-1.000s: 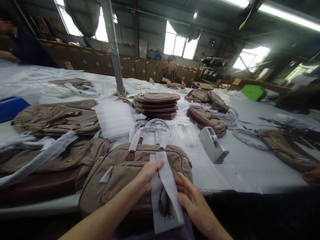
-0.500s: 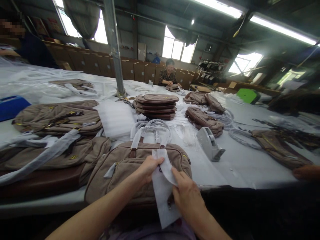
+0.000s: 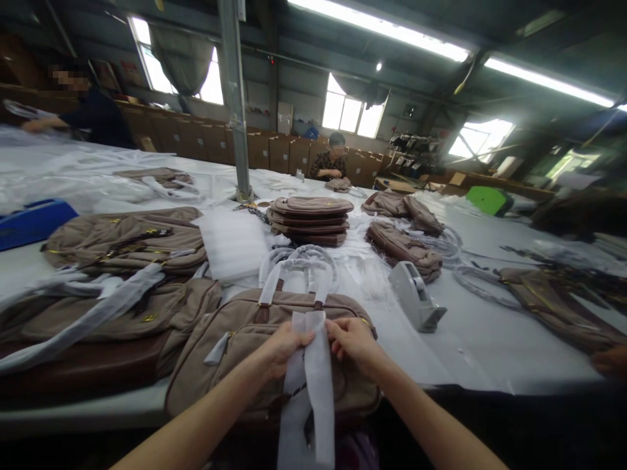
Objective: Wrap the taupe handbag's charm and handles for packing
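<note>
A taupe fabric handbag [image 3: 235, 326] with brown leather tabs lies before me at the table's front edge. Its two handles [image 3: 270, 287] are wrapped in white material and stand up at the back. Over the bag's front hangs a folded strip of white wrapping sheet [image 3: 321, 385], its two lengths dangling past the table edge. My left hand [image 3: 287, 346] pinches the top of the strip from the left. At the strip's upper right edge my right hand [image 3: 355, 339] is closed, thumb and fingers together on the sheet. A dark strap shows partly behind the strip.
More taupe bags [image 3: 122, 241] lie at left, with a stack of flat bags [image 3: 311, 219] behind mine. A grey tape dispenser [image 3: 416, 297] stands at right. White foam sheets [image 3: 232, 241], a metal post [image 3: 235, 98], a blue object [image 3: 36, 222] and co-workers [image 3: 333, 160] are farther off.
My right hand has moved up from the strip's middle to its top edge. The sheet now hangs in two lengths. My left hand keeps its pinch. The view has tilted up slightly.
</note>
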Tool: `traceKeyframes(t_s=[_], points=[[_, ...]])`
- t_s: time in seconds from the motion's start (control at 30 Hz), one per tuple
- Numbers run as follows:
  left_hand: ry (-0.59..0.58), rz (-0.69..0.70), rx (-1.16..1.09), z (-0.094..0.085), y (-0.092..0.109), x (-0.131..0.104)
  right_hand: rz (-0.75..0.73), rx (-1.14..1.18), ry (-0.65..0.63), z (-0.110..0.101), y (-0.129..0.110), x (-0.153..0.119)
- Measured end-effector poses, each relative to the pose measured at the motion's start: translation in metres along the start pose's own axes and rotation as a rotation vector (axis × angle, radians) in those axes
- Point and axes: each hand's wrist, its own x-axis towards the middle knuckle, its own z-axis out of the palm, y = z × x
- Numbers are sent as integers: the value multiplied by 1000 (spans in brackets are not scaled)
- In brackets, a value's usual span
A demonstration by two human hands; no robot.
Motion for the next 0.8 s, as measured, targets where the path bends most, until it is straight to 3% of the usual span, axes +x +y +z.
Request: traceKeyframes(t_s=[0.13,0.33,0.5,0.6,0.8], points=[[-25,4,41,-8,0,-2,72,-14,-91,12,-5,17],[-91,48,174,-12,1,0,195,-47,-197,8,-16,24],[46,157,224,-8,-6,-5,176,-64,-152,15,-14,24],[78,136,205,-9,-17,-10,152,-37,-102,21,-8,23],[297,182,177,-8,-36,-7,136,-20,-53,28,-8,23]])
